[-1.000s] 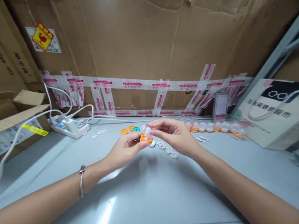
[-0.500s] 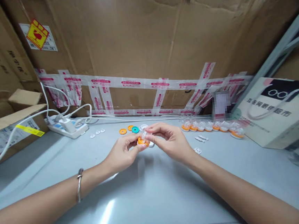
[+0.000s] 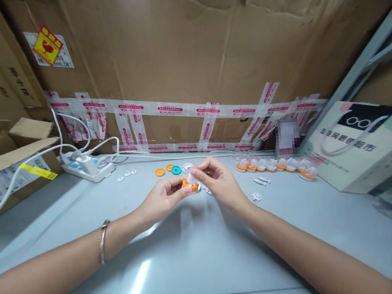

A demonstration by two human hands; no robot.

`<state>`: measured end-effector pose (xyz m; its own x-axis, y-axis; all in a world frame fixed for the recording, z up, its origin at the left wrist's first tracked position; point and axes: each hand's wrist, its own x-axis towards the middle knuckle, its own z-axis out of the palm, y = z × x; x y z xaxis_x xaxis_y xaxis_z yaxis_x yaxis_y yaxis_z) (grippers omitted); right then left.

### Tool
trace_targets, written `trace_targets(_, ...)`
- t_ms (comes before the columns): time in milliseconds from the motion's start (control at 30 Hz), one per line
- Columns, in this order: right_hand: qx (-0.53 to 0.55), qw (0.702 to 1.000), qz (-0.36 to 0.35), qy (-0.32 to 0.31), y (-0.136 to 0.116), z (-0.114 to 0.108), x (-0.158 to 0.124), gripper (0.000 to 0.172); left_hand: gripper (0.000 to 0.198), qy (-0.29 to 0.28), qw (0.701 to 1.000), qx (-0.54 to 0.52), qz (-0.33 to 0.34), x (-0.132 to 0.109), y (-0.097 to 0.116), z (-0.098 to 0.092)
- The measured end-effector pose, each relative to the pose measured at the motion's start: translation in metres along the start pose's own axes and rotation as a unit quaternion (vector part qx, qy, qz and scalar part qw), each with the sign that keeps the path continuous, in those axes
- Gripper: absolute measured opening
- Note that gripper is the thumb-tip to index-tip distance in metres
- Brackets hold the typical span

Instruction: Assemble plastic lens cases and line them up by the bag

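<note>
My left hand (image 3: 162,195) grips a small round orange plastic base (image 3: 190,188) between thumb and fingers, with a white rim under it. A clear plastic part (image 3: 190,176) stands up out of the base, and my right hand (image 3: 221,181) pinches its top. Small white pieces (image 3: 206,190) lie just below the right fingers, partly covered. Behind the hands are orange discs (image 3: 160,172), a teal disc (image 3: 176,170) and a white ring (image 3: 186,167), half hidden.
A row of clear-topped orange and white assemblies (image 3: 270,165) stands at the back right, with flat white parts (image 3: 261,181) before it. Small white pegs (image 3: 127,173) lie near a power strip (image 3: 93,170). A printed carton (image 3: 350,147) stands at right, cardboard (image 3: 174,53) behind.
The orange base has turned more upright in my left hand. My right fingers have shifted to the top of the clear part. The view has moved slightly.
</note>
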<state>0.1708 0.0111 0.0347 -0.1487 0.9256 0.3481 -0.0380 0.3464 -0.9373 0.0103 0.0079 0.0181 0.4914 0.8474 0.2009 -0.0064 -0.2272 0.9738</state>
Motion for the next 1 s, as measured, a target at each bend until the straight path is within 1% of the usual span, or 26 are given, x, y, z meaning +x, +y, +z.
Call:
trace_targets(67, 0.037, 0.999, 0.02, -0.035, -0.007, -0.002, 0.001, 0.02, 0.024, -0.013, 0.999, -0.031, 0.001, 0.001, 0.001, -0.002)
trace_targets(133, 0.058, 0.996, 0.035, -0.054, -0.011, -0.002, 0.001, 0.016, 0.023, -0.005, 0.999, -0.045, 0.006, 0.001, 0.001, -0.003)
trace_targets(200, 0.057, 0.997, 0.03, -0.042, -0.009, 0.0, 0.0, 0.017, 0.024, 0.01, 0.999, -0.043, 0.002, 0.001, 0.0, -0.003)
trace_targets(300, 0.028, 1.0, -0.005, 0.012, 0.0, 0.006, -0.003, 0.021, 0.026, 0.04, 0.999, -0.022, -0.013, 0.001, -0.004, 0.0)
trace_targets(367, 0.013, 0.999, -0.009, 0.032, 0.006, 0.011, -0.004, 0.022, 0.028, 0.066, 0.998, -0.004, -0.023, 0.001, -0.008, 0.003)
trace_targets(433, 0.005, 0.999, 0.003, 0.031, 0.01, 0.013, -0.006, 0.022, 0.031, 0.087, 0.996, 0.013, -0.034, 0.002, -0.012, 0.003)
trace_targets(533, 0.014, 1.0, 0.022, 0.007, 0.012, 0.012, -0.006, 0.022, 0.033, 0.098, 0.994, 0.014, -0.048, 0.003, -0.013, 0.001)
trace_targets(633, 0.035, 0.999, 0.037, -0.008, 0.013, 0.009, -0.004, 0.033, 0.03, 0.095, 0.994, -0.008, -0.047, 0.004, -0.011, -0.004)
trace_targets(733, 0.033, 0.997, 0.064, -0.003, 0.018, 0.007, -0.002, 0.04, 0.031, 0.1, 0.994, -0.022, -0.036, 0.006, -0.011, -0.008)
trace_targets(833, -0.004, 0.997, 0.079, -0.016, 0.023, 0.007, -0.001, 0.044, 0.033, 0.112, 0.994, -0.006, -0.014, 0.007, -0.014, -0.009)
trace_targets(900, -0.033, 0.996, 0.066, -0.041, 0.024, 0.007, -0.003, 0.041, 0.031, 0.107, 0.993, 0.038, 0.012, 0.006, -0.017, -0.008)
trace_targets(1000, -0.079, 0.994, 0.042, -0.07, 0.024, 0.009, -0.006, 0.03, 0.031, 0.104, 0.988, 0.101, 0.056, 0.002, -0.021, -0.004)
